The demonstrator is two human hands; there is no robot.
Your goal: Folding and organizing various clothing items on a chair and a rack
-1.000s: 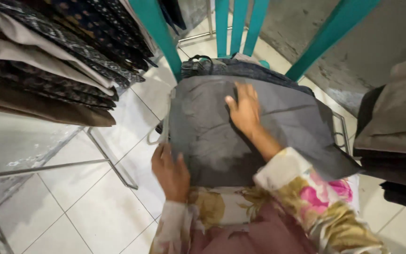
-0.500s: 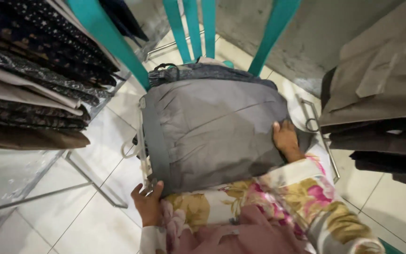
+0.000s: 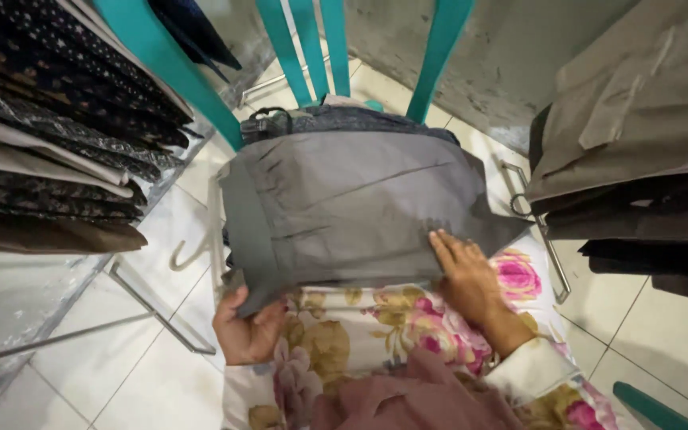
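Note:
A folded grey garment lies flat on top of a pile on a teal chair. My left hand grips the garment's near left corner from underneath, thumb on the cloth. My right hand rests flat with fingers spread on the garment's near right edge, half on the floral cloth that covers my lap. A darker folded garment shows beneath the grey one at the far edge.
Stacks of folded dark patterned fabrics fill shelves at the left. Hanging khaki and dark garments crowd the right. A metal rack leg and a white hanger hook lie over the white tiled floor.
My right hand has slid from the middle of the grey garment to its near right edge. My left hand has shifted to the near left corner. The view has moved closer.

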